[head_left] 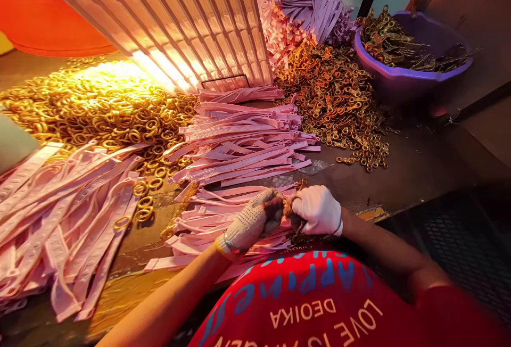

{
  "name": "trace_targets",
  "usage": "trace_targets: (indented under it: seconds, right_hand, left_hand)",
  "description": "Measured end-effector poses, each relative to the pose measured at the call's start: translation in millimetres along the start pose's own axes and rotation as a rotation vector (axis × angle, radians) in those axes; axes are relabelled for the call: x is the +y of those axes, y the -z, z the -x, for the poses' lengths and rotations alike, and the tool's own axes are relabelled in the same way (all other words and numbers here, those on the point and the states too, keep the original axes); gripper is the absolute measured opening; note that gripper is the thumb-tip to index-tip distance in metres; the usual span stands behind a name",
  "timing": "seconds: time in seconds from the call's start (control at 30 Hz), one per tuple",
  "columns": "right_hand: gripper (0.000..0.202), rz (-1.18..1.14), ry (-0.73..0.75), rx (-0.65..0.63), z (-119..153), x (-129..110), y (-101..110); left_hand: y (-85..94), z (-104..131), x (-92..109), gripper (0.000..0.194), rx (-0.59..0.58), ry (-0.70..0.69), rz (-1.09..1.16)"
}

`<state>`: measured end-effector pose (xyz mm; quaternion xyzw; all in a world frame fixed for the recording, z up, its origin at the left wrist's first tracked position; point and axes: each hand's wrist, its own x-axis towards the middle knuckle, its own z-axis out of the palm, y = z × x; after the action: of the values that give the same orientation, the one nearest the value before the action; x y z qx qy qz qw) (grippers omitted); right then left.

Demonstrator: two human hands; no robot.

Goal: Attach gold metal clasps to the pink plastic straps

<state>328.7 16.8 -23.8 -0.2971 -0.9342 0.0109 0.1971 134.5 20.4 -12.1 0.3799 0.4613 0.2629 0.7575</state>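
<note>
My left hand [253, 219], in a dotted cream glove, is closed at the fingertips just above the near bundle of pink straps [199, 230]. Touching or nearly touching it, my right hand [317, 211], in a white glove, is closed around small dark brass-coloured pieces [297, 224] that stick out below its fingers. What the left fingertips pinch is too small and blurred to name. A larger stack of pink straps [247, 139] lies crosswise on the table just beyond both hands.
Gold rings [131, 107] are heaped at the left, with more pink straps [67, 224] in front. Brass clips [339, 91] lie at the right beside a purple basin [419, 73]. A slatted pink panel [179, 22] leans over the table's back; mauve straps [315, 11] are piled beyond.
</note>
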Motion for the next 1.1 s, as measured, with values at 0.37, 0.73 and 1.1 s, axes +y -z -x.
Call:
trace_targets:
  seconds: [0.37, 0.73, 1.1]
  right_hand:
    - [0.022, -0.084, -0.201, 0.000, -2, 21, 8]
    - [0.020, -0.156, -0.187, -0.041, 0, 2, 13]
    - [0.027, -0.688, -0.749, 0.288, 9, 43, -18]
  left_hand:
    - [2.7, 6, 35, 0.024, 0.070, -0.297, -0.434]
    - [-18.0, 7, 12, 0.035, 0.019, -0.052, 0.191]
    - [31.1, -64, 39, 0.024, 0.396, -0.585, -0.959]
